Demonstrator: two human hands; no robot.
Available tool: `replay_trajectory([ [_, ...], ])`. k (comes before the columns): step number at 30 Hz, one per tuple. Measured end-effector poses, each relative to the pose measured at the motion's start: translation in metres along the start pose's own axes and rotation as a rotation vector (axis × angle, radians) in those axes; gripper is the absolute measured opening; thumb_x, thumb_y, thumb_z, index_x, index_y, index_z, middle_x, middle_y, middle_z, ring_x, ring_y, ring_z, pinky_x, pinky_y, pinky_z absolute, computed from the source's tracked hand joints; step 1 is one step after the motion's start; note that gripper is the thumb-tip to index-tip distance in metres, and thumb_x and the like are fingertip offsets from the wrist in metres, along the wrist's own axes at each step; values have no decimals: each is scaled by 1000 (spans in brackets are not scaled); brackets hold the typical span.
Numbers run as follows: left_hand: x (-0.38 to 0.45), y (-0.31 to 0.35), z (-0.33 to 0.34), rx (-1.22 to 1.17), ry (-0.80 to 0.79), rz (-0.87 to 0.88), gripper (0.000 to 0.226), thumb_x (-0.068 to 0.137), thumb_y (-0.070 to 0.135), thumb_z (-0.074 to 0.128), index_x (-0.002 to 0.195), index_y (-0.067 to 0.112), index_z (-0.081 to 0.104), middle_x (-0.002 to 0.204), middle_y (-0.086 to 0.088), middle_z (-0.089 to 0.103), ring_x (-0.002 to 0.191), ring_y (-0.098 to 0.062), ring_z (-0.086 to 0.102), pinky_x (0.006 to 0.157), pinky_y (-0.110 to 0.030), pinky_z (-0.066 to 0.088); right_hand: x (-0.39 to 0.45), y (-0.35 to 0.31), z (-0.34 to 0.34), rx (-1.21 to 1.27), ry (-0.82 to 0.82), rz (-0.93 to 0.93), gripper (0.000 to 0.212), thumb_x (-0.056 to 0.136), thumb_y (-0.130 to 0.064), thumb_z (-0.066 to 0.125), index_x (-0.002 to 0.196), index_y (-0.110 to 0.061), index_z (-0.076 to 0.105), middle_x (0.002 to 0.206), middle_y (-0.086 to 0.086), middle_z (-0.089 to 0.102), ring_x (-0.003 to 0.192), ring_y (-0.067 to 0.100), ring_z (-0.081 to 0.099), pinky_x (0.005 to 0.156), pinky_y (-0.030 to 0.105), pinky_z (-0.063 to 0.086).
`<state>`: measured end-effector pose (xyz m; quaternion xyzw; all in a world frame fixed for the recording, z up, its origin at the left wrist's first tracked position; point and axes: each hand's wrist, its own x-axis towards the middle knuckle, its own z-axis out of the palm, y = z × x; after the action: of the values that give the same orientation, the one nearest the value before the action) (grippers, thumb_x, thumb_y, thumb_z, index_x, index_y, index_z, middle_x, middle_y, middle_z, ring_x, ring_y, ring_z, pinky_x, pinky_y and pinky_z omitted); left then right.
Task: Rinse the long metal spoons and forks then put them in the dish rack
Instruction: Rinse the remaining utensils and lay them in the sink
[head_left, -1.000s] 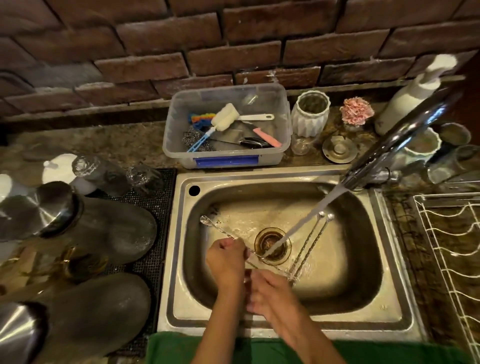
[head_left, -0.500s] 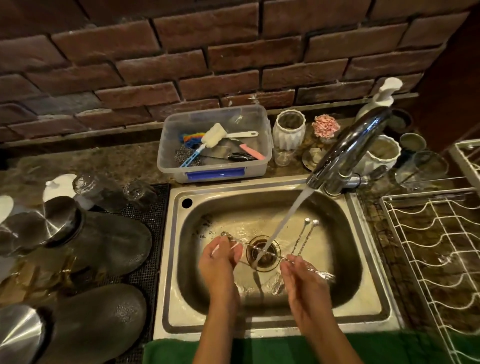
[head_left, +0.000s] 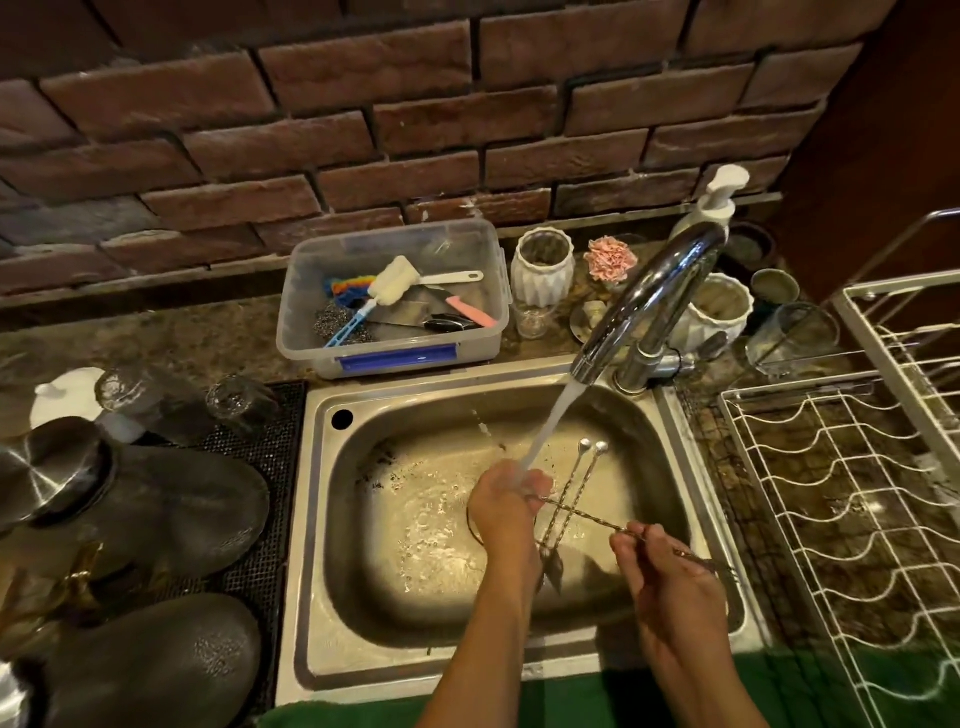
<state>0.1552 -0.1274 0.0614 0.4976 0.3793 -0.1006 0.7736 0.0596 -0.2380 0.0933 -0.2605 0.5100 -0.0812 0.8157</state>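
I see the left hand (head_left: 506, 501) at the centre of the frame, directly under the water stream (head_left: 550, 431), fingers curled around one end of a long twisted utensil (head_left: 582, 514) — that end is hidden in the fist, so I cannot tell whether it is a spoon or a fork. The right hand (head_left: 670, 577), lower right of centre, pinches the other end between thumb and fingertips. The piece spans the sink (head_left: 322, 519) above two more long spoons (head_left: 571, 499) lying on the basin floor, crossing over them.

The risk I judge greatest is slip: a thin, wet, twisted shaft held only at its ends could drop from the pinch, and the drain sits just beneath the hands. Water striking the fist may also splash out of the basin towards the dish rack (head_left: 841, 509) at the right edge.

Against half a second ago, the left hand has moved right into the stream — earlier the water fell onto the shaft between the hands — and the view has swung to show more rack.
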Motion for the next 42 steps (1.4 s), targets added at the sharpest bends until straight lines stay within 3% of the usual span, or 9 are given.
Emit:
replay_trajectory([
  [7,5,0,-3,-140,146,-47,28,104,22,51,89,1,62,76,-19,69,50,-18,66,48,-24,54,-7,13,4,-66,-26,-5,20,97,-8,58,99,10,65,81,20,77,83,27,76,64,25,63],
  [9,4,1,-2,-169,99,-83,8,99,7,57,105,4,62,92,-20,71,60,-19,71,55,-24,58,-9,14,5,-62,-19,-10,21,98,-9,57,101,11,65,82,21,77,83,27,76,65,26,63],
  [12,1,-2,0,-167,51,-78,49,92,-13,55,131,16,48,115,-22,65,84,-27,74,61,-22,59,-10,13,6,-51,-14,-22,21,98,-8,57,101,11,64,82,21,77,78,26,77,66,26,63],
  [19,0,-1,1,-298,86,-107,11,102,1,49,106,-1,60,81,-25,75,65,-30,75,60,-29,62,-9,11,5,-71,-51,-49,23,97,-10,58,103,11,65,84,21,77,79,26,78,64,24,62],
  [23,-1,1,-1,-360,94,-149,23,103,18,52,101,-4,60,84,-24,72,66,-28,75,59,-34,62,-3,7,-1,-56,-53,-46,24,97,-11,58,103,11,64,86,22,77,79,26,78,62,23,61],
  [28,-2,6,3,-447,45,-249,36,94,-12,58,124,7,52,112,-34,64,96,-35,73,88,-37,60,4,2,-4,-66,-64,-40,23,97,-10,57,104,11,64,86,20,78,82,26,77,64,24,62],
  [34,-7,-1,-6,-373,46,-206,32,102,29,53,120,3,55,104,-28,73,89,-37,76,58,-31,63,7,-7,-6,-53,-86,-34,21,97,-8,55,99,12,64,91,23,75,80,26,77,61,22,61],
  [39,-10,-1,1,-346,3,-211,30,88,-4,69,116,-8,61,111,-32,70,103,-40,72,84,-40,62,8,-1,2,-107,-118,-57,20,98,-8,54,96,9,65,85,20,75,78,24,76,62,23,61],
  [42,-21,-5,-2,-202,-95,-219,11,96,1,60,93,-5,69,98,-26,76,100,-37,74,79,-36,62,9,2,13,-165,-144,-47,20,100,-6,51,93,8,65,79,18,75,80,26,73,69,26,63],
])
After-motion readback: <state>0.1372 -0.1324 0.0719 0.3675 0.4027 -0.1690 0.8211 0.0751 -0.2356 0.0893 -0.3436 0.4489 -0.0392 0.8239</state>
